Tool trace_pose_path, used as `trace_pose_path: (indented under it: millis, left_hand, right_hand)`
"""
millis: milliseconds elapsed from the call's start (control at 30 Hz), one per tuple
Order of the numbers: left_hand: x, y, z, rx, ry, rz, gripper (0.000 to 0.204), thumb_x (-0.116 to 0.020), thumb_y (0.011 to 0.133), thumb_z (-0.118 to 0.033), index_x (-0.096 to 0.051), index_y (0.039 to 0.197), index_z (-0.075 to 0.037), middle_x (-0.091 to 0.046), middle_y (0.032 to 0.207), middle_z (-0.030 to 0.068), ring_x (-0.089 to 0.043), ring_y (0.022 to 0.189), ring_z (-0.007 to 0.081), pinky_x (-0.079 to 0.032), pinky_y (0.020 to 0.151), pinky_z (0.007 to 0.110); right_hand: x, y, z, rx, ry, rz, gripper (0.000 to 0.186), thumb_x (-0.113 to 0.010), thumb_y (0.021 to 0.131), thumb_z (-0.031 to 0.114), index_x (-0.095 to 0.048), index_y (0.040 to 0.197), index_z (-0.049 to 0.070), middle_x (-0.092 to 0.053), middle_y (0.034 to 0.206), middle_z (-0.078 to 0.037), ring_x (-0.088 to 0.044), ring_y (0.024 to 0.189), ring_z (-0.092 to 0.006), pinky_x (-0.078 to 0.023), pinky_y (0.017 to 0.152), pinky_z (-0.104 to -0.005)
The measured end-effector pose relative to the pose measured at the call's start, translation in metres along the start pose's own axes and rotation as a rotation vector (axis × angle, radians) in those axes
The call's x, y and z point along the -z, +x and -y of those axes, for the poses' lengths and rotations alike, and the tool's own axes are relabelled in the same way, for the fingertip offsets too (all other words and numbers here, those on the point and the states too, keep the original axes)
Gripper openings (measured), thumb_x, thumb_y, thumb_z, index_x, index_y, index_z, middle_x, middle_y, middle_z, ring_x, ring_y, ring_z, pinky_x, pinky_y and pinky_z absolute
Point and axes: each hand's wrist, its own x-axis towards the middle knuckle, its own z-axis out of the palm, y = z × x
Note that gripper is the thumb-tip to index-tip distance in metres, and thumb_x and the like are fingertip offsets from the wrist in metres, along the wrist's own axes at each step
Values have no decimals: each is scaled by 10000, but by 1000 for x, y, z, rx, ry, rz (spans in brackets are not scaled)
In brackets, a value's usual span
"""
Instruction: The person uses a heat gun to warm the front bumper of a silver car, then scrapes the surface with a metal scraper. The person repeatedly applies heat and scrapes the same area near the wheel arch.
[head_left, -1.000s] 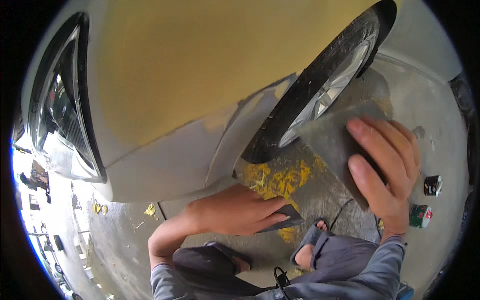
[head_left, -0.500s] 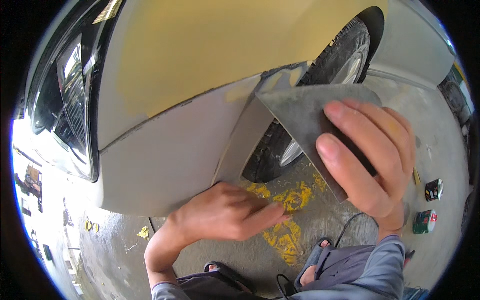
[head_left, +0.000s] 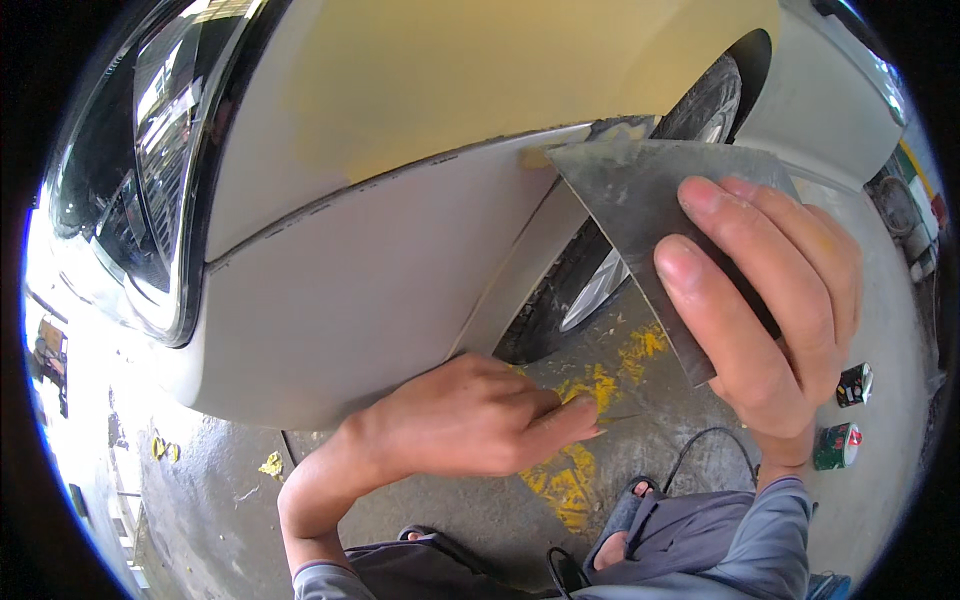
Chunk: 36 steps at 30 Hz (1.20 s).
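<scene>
My right hand (head_left: 770, 290) is closed on a flat, stiff, dark-grey plate (head_left: 640, 200), fingers spread over its face. The plate is tilted, and its far left corner overlaps the bumper edge near the wheel arch; I cannot tell whether it touches. My left hand (head_left: 480, 415) is curled below the bumper (head_left: 350, 280), its back against or close to the lower edge. A thin sliver seems to stick out past its fingertips, but what it holds is hidden. Above the seam, the car's fender (head_left: 480, 70) carries a broad yellowish patch.
A headlight (head_left: 150, 180) is at the left, and a wheel (head_left: 590, 290) stands behind the plate. Two small cans (head_left: 837, 446) are on the floor at the right. A black cable (head_left: 700, 435) curves by my foot. Yellow paint marks (head_left: 570, 480) cover part of the floor.
The view has shifted a little along the car. My right hand and the plate have moved slightly up and to the right. My left hand has moved slightly right, still curled.
</scene>
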Motion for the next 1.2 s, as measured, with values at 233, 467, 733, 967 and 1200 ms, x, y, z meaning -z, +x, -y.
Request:
trace_pose_path:
  millis: [233, 467, 733, 967, 1200]
  left_hand:
    - [-4, -4, 1, -33, 37, 27, 222, -611, 775, -128, -562, 959, -13, -503, 527, 6, -557, 453, 156, -422, 393, 284]
    - [-1, -4, 2, -70, 143, 76, 265, -587, 744, -112, -560, 987, -9, -509, 537, -6, -572, 475, 144, -425, 399, 269]
    - [-6, -5, 4, -77, 116, 12, 241, -582, 725, -105, -554, 949, -22, -498, 530, -7, -571, 475, 143, -437, 405, 268]
    - [-15, -8, 9, -125, 117, -4, 215, -584, 729, -109, -554, 925, -28, -495, 528, -3, -565, 471, 148, -436, 406, 272]
    - [-22, -9, 10, -135, 132, -40, 182, -583, 741, -116, -556, 904, -38, -498, 532, -13, -563, 473, 135, -423, 402, 267]
  right_hand:
    - [9, 10, 1, -3, -20, 79, 298, -671, 757, 65, -621, 1051, 65, -642, 1054, -135, -621, 888, -283, -520, 727, -347]
    - [13, 27, 7, 16, -10, 170, 306, -690, 736, 70, -630, 1036, 51, -647, 1029, -144, -627, 856, -279, -520, 718, -347]
    - [14, 37, 12, 22, -40, 185, 332, -701, 712, 71, -634, 1034, 31, -654, 1004, -148, -631, 820, -277, -517, 680, -336]
    - [10, 41, 9, 43, -6, 135, 332, -699, 692, 102, -643, 1010, 21, -656, 959, -161, -632, 773, -267, -508, 639, -327]
    - [6, 51, 10, 18, 8, 68, 336, -681, 663, 165, -645, 956, 6, -659, 856, -163, -631, 685, -257, -484, 572, -316]
